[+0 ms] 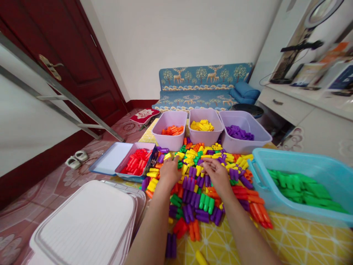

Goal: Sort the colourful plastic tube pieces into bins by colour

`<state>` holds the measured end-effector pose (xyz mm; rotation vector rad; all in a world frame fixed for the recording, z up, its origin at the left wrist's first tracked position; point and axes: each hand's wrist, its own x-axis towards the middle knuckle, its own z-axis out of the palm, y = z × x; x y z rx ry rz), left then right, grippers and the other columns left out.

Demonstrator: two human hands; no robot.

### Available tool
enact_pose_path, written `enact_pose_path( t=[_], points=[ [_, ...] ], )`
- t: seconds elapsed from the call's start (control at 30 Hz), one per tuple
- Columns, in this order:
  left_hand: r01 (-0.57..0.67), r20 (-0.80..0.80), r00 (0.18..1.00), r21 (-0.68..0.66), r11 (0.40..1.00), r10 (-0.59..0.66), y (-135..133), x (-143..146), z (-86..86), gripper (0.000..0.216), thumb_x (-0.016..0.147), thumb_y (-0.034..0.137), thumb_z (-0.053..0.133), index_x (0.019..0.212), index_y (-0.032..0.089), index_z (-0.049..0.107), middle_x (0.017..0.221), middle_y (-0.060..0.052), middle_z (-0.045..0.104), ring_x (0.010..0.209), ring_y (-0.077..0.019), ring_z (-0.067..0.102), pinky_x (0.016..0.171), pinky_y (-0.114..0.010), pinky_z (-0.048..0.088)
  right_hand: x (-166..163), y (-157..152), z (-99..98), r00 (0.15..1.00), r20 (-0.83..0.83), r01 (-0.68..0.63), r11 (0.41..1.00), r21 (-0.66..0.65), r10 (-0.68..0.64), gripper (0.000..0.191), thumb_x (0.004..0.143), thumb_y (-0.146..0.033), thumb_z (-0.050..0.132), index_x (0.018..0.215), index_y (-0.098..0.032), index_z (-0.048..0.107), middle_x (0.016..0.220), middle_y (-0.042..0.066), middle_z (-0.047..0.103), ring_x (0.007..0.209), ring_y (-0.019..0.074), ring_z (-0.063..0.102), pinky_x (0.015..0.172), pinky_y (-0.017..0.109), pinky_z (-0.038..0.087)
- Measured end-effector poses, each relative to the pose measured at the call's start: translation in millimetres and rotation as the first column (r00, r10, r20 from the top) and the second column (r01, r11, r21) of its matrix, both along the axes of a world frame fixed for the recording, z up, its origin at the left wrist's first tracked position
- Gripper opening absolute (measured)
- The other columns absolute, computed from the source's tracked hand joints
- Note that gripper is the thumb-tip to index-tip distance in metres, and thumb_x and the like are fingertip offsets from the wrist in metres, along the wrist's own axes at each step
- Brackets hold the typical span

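My left hand reaches into a pile of coloured plastic tube-shaped pieces, palm down, fingers apart and slightly bent. Its fingertips are at a yellow piece; I see no firm grip on it. My right hand is over the middle of the pile, its fingers stretched towards the left and apart from the thumb. Close to its fingertips lie yellow and purple pieces. Many pieces are joined side by side, such as a green block nearer to me. Orange pieces lie right of my right forearm.
Lilac bins hold orange, yellow and purple pieces along the far side. A blue bin of green pieces stands right, a box of red ones left. White lids lie front left; a metal ladder leans behind.
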<state>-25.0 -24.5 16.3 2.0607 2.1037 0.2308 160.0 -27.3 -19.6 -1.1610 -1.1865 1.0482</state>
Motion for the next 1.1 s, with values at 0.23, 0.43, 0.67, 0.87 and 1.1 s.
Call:
enact_pose_path(
  t=[0.23,0.43,0.67,0.87,1.1],
  points=[
    [0.067,0.095,0.993,0.004,0.998,-0.067,8.2,-6.2,-2.9,0.070,0.064,0.030,0.075,0.129,0.027,0.051,0.131,-0.009,0.057,0.121,-0.0273,0.051,0.098,-0.034,0.041,0.7,-0.5,-2.5,1.000,0.020,-0.004,1.000,0.007,0.004,0.034,0.075,-0.047,0.064,0.096,-0.020,0.065,0.079,0.004,0.070,0.062,0.0183,0.064,0.059,0.031,0.052],
    [-0.004,0.103,0.995,0.034,0.999,0.001,10.7,-0.9,-6.4,0.076,0.063,0.031,0.076,0.132,0.024,0.046,0.133,-0.013,0.053,0.116,-0.0286,0.056,0.090,-0.033,0.044,0.3,0.3,-1.6,1.000,0.014,-0.006,1.000,0.007,0.006,0.031,0.075,-0.045,0.064,0.094,-0.021,0.065,0.077,0.003,0.069,0.062,0.0185,0.065,0.059,0.031,0.053],
    [-0.037,0.035,0.999,-0.027,0.999,0.038,10.2,2.4,-5.7,0.076,0.064,0.041,0.075,0.132,0.024,0.045,0.125,-0.014,0.058,0.112,-0.0293,0.058,0.086,-0.032,0.045,0.2,-0.4,0.1,1.000,0.022,-0.006,1.000,0.001,0.006,0.031,0.075,-0.046,0.064,0.094,-0.021,0.065,0.079,0.004,0.070,0.063,0.0189,0.066,0.060,0.032,0.053],
    [-0.043,0.032,0.999,-0.014,0.999,0.044,10.3,5.3,-10.6,0.080,0.066,0.043,0.071,0.137,0.023,0.039,0.127,-0.016,0.055,0.113,-0.0308,0.058,0.085,-0.034,0.045,0.0,0.0,-0.8,1.000,0.016,-0.005,1.000,-0.001,0.005,0.030,0.075,-0.044,0.064,0.093,-0.021,0.065,0.078,0.004,0.070,0.063,0.0188,0.066,0.061,0.032,0.054],
    [-0.118,0.029,0.993,-0.023,0.993,0.118,17.8,4.7,-14.5,0.078,0.062,0.046,0.073,0.130,0.019,0.045,0.126,-0.017,0.055,0.104,-0.0300,0.063,0.083,-0.034,0.048,0.7,0.3,-0.6,1.000,0.019,-0.019,1.000,-0.001,0.019,0.031,0.075,-0.046,0.064,0.093,-0.021,0.065,0.079,0.005,0.070,0.063,0.0185,0.066,0.062,0.032,0.055]
  ],
)
